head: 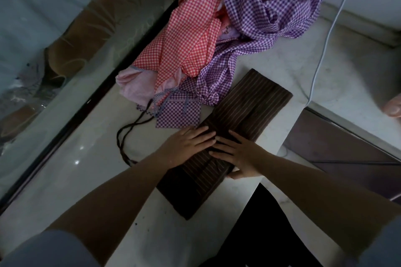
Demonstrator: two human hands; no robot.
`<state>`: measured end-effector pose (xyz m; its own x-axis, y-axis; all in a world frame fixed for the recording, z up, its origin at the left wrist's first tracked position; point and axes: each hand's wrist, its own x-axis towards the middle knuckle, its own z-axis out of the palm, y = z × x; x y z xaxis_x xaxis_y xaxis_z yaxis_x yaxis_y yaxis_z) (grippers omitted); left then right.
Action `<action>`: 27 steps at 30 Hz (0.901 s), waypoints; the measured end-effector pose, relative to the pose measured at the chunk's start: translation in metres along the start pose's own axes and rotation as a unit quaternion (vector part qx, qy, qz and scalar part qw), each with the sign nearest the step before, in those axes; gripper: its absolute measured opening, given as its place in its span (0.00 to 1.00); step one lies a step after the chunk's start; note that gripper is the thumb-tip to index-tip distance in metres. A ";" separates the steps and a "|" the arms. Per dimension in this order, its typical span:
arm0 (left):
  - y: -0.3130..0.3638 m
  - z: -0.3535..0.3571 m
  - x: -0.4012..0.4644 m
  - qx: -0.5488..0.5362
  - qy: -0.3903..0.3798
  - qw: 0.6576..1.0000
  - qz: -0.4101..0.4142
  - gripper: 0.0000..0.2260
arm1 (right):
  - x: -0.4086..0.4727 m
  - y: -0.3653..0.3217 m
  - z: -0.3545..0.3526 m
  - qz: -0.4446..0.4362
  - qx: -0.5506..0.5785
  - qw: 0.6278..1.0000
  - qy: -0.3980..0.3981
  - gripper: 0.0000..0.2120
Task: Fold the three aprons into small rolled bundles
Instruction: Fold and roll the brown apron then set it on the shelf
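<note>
A dark brown striped apron (249,102) lies folded into a long narrow strip on the white counter (91,171), running from near front to far right. My left hand (188,145) presses flat on its middle with straight fingers. My right hand (236,154) lies beside it, fingers spread on the cloth and thumb at the strip's right edge. Its dark ties (128,134) trail off to the left. A red checked apron (191,34) and a purple checked apron (264,13) sit crumpled together behind.
The counter's dark left edge (71,123) borders a glossy panel. A white cable (329,34) runs down the right side. The counter's right edge drops off near the strip, with a lower surface (338,143) beyond it.
</note>
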<state>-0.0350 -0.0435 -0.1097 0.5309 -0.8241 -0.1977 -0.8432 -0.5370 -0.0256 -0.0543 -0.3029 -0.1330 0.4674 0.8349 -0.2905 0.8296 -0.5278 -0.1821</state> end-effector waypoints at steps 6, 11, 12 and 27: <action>-0.024 0.010 0.015 0.022 -0.084 0.992 0.090 0.26 | -0.012 -0.041 0.027 0.125 0.050 0.988 0.078 0.38; -0.047 0.007 0.011 0.001 -0.091 0.991 0.096 0.31 | -0.009 -0.045 0.025 0.184 0.087 0.979 0.030 0.41; -0.048 0.006 0.012 -0.009 -0.095 0.992 0.088 0.32 | -0.008 -0.043 0.024 0.182 0.083 0.979 0.026 0.41; 0.011 0.009 0.010 -0.064 -0.055 0.996 -0.031 0.34 | -0.053 -0.007 0.022 0.144 -0.013 0.987 0.064 0.29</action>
<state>-0.0396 -0.0555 -0.1211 0.5628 -0.7679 -0.3060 -0.7878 -0.6104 0.0826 -0.0916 -0.3470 -0.1366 0.7186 0.6644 -0.2054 0.6634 -0.7435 -0.0840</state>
